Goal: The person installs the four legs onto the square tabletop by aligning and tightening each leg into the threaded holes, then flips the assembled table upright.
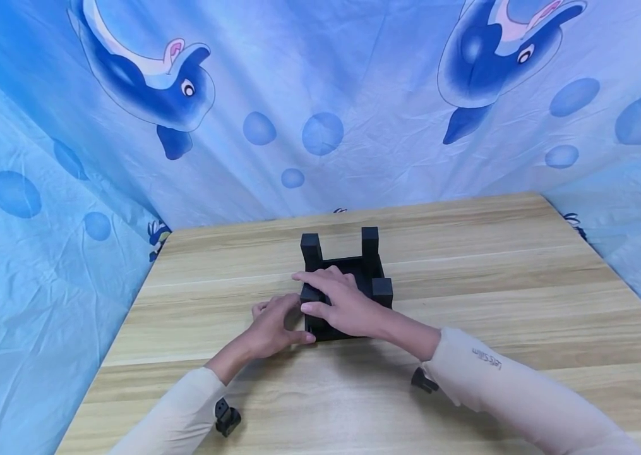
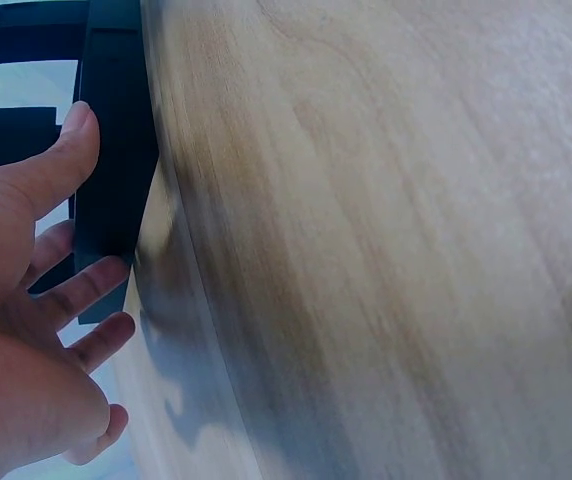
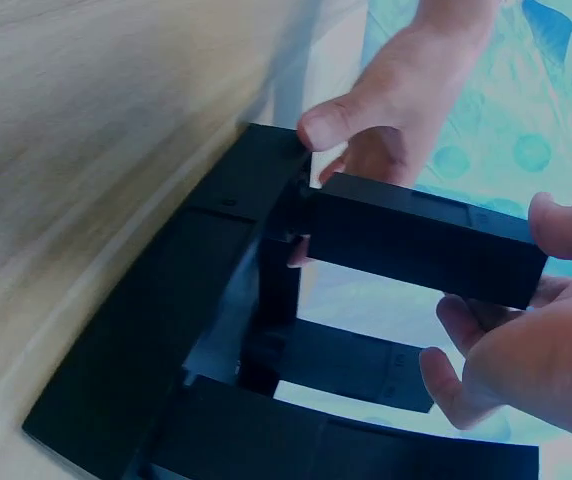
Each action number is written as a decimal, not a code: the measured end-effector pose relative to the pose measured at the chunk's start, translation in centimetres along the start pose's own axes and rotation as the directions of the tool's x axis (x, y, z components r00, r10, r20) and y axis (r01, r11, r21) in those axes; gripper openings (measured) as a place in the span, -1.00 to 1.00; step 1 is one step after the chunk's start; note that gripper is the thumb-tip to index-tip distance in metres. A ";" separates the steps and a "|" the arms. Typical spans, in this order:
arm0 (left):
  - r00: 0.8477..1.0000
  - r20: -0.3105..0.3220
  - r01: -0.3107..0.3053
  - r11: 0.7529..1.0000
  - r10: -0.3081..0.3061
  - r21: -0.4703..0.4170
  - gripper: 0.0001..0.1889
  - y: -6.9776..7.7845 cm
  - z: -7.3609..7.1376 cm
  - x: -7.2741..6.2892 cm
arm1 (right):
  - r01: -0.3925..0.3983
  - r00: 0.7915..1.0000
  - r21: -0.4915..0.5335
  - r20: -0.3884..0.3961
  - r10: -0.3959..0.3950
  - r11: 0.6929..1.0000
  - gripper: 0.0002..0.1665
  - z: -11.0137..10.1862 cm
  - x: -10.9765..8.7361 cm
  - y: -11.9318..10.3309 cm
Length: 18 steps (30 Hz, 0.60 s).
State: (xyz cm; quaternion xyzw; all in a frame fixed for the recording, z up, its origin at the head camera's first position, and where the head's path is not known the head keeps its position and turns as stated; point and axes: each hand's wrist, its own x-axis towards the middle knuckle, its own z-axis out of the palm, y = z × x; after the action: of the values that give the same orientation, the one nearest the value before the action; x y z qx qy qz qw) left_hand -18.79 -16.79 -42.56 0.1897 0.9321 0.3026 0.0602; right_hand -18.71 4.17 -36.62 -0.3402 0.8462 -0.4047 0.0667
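A small black square base (image 1: 337, 336) with a raised rim lies on the wooden table, square posts rising from its corners like an upturned little table. My right hand (image 1: 348, 306) reaches across it and grips the top of the near-left post (image 3: 426, 240), thumb on one side and fingers on the other. Low at that same corner, my left hand (image 1: 275, 325) holds the base, its thumb (image 2: 71, 140) against the outer wall. The far-left post (image 1: 311, 246), far-right post (image 1: 370, 243) and near-right post (image 1: 382, 292) stand upright. My right hand hides part of the base's inside.
The wooden table (image 1: 496, 265) extends around the base on all sides. Behind it and to the left and right hangs a blue curtain (image 1: 354, 76) printed with dolphins. Each sleeved wrist carries a small black camera mount (image 1: 227, 417).
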 end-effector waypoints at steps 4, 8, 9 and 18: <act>1.000 -0.005 0.002 1.000 -0.002 -0.010 -0.50 0.0 0.0 0.0 | -0.027 1.000 0.050 0.009 0.027 0.998 -0.43 -0.5 -0.2 -0.4; 1.000 -0.004 0.007 1.000 -0.007 -0.020 -0.44 -0.1 0.0 -0.1 | -0.007 0.998 0.039 -0.061 0.010 0.999 -0.50 -0.4 0.1 -0.3; 1.000 -0.004 0.006 1.000 -0.006 -0.024 -0.42 -0.2 0.0 0.0 | -0.007 0.996 0.028 -0.088 0.010 1.000 -0.53 -0.2 0.2 -0.2; 1.000 -0.004 -0.023 0.999 0.023 -0.041 -0.44 -0.2 0.1 -0.1 | -0.051 0.977 -0.028 -0.210 0.044 0.998 -0.54 1.0 0.7 -0.2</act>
State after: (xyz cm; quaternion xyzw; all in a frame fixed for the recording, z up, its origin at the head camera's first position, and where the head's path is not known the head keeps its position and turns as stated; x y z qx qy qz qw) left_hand -18.72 -16.93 -42.71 0.1983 0.9237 0.3225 0.0589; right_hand -18.73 2.95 -37.04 -0.2765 0.8630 -0.4224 -0.0187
